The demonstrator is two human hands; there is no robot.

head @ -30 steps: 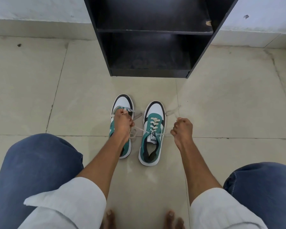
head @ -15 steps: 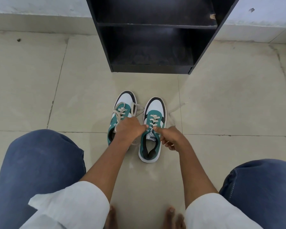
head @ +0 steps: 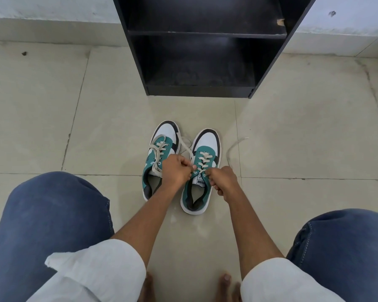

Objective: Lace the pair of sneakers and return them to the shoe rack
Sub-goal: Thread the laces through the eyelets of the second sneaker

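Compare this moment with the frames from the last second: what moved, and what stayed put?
Both hands drew inward from a wide pull: the left hand and right hand now meet over the right sneaker, gripping its lace. The left sneaker, shoe rack and knees stayed as they were.

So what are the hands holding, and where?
Both the left hand and right hand pinch the lace of the right sneaker, near its top eyelets by the tongue.
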